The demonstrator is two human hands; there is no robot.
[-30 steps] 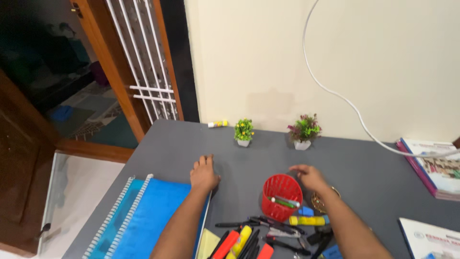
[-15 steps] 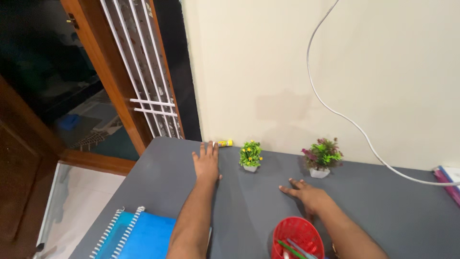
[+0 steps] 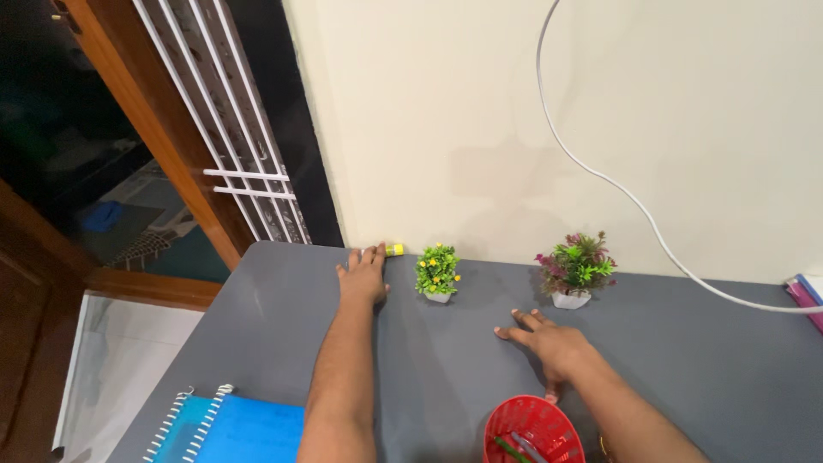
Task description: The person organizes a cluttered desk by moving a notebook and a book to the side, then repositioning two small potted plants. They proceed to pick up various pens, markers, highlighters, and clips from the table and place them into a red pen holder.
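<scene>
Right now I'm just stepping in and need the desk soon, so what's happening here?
A person leans over a grey desk. The left hand is stretched to the far edge by the wall, its fingertips on a small yellow-and-white glue stick beside a little yellow-flowered plant. The right hand lies flat on the desk, above a red mesh cup holding pens. A blue spiral notebook sits at the near left.

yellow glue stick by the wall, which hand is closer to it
Left. The left hand has its fingertips at the yellow glue stick; the right hand lies flat on the table, well off to its right and nearer the person.
</scene>
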